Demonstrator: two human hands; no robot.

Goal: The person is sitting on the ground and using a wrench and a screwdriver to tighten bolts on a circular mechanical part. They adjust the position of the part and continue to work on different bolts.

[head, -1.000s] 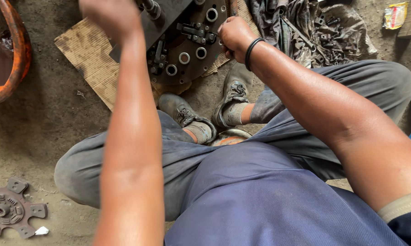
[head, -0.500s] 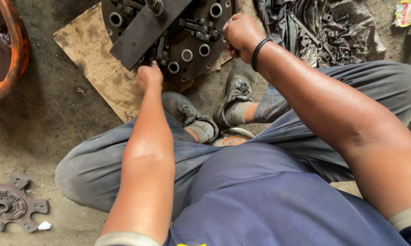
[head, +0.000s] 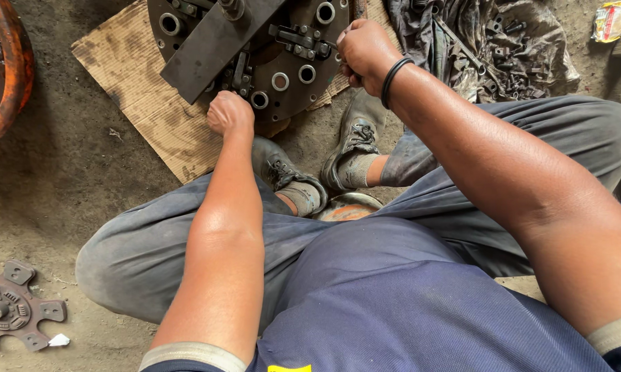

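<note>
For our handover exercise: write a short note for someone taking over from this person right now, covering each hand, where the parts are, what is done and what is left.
Left hand: closed fist at the near edge of the round metal plate, fingers hidden.
Right hand: closed at the plate's right edge; any tool is hidden.
The plate lies on cardboard with a flat steel bar across it.
A toothed disc lies apart on the ground; small parts sit on a dirty cloth.
Done or left: cannot tell.
</note>
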